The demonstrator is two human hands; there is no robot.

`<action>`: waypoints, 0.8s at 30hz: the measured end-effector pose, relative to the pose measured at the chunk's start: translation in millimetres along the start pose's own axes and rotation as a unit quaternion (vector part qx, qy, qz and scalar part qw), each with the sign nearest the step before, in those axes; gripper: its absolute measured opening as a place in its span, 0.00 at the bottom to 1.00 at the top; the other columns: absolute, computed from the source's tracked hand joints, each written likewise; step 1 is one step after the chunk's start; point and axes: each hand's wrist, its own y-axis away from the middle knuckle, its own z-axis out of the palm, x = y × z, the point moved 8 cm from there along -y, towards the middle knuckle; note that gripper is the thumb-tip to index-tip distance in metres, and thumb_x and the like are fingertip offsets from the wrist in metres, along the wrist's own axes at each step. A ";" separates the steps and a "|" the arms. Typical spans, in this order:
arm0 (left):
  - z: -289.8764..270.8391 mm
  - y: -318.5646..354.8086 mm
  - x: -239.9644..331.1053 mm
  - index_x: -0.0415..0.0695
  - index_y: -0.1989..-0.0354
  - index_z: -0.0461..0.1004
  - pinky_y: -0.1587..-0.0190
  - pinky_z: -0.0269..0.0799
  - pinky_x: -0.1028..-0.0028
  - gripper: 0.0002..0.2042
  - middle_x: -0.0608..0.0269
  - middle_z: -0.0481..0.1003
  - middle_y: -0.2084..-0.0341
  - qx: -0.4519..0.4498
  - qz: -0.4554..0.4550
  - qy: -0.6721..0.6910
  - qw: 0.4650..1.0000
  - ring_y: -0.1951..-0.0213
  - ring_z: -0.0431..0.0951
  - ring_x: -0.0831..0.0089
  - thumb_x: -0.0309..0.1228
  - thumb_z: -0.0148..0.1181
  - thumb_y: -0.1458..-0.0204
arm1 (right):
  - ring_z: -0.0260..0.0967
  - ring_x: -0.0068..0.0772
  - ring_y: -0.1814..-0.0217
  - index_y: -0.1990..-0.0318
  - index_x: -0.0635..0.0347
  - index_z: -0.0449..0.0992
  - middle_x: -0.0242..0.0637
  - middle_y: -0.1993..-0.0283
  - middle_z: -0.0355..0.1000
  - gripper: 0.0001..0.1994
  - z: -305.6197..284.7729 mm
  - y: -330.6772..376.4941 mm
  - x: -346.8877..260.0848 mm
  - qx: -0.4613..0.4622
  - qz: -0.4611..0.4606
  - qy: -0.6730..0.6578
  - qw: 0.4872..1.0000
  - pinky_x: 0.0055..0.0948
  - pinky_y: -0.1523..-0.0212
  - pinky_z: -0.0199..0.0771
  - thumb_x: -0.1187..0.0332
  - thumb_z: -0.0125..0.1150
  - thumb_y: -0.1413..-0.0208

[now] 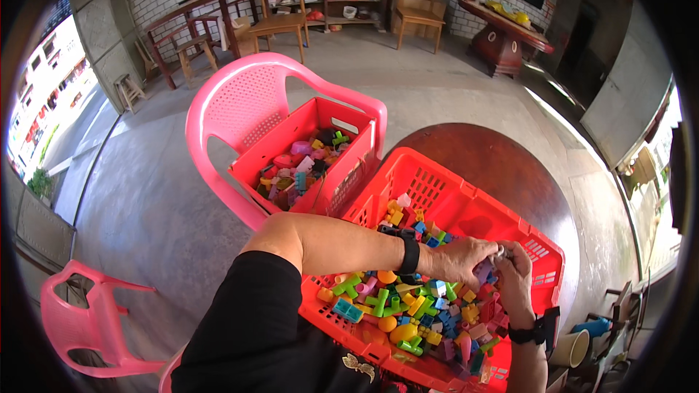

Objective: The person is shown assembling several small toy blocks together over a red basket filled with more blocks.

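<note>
My left hand (460, 259) and my right hand (515, 274) meet above the right part of a red plastic basket (502, 211). Their fingers are bent and closed together around a purple toy brick (483, 271). A small greyish bit (501, 252) shows at the fingertips; its kind is unclear. Below them, the basket holds many loose toy building pieces (415, 306) in green, yellow, blue, orange and pink. Among these lie a teal block (347, 311) and a yellow rounded piece (403, 332). Dark bands circle both my wrists.
The basket rests partly on a round dark wooden table (480, 153). Left of it, a pink plastic armchair (240, 94) carries a red box (291, 138) of mixed toy pieces. Another pink chair (87, 324) stands lower left. Wooden chairs (280, 23) and a shelf unit (349, 0) line the back wall.
</note>
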 end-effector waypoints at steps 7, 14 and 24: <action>-18.3 -1.7 -5.8 0.39 0.59 0.66 0.63 0.71 0.66 0.26 0.54 0.71 0.68 -0.006 -0.025 -0.039 0.999 0.64 0.75 0.59 0.32 0.69 0.68 | 0.65 0.17 0.67 0.52 0.62 0.69 0.29 0.65 0.69 0.14 3.5 -20.9 1.1 -0.002 0.027 -0.137 0.990 0.18 0.69 0.66 0.76 0.51 0.46; -8.2 -5.1 -13.4 0.37 0.59 0.66 0.58 0.70 0.65 0.25 0.50 0.71 0.66 -0.041 -0.079 0.003 0.996 0.61 0.75 0.56 0.31 0.69 0.67 | 0.66 0.16 0.67 0.56 0.62 0.72 0.29 0.64 0.70 0.09 -2.7 -19.9 19.8 -0.007 0.052 -0.148 0.988 0.17 0.71 0.66 0.72 0.51 0.43; -9.1 -0.1 -15.7 0.39 0.58 0.67 0.57 0.72 0.72 0.25 0.61 0.71 0.68 -0.053 -0.099 -0.078 0.991 0.63 0.76 0.70 0.29 0.69 0.67 | 0.69 0.24 0.58 0.50 0.66 0.69 0.35 0.60 0.72 0.14 10.7 -10.8 -0.7 -0.018 -0.006 -0.011 1.000 0.23 0.59 0.72 0.72 0.51 0.42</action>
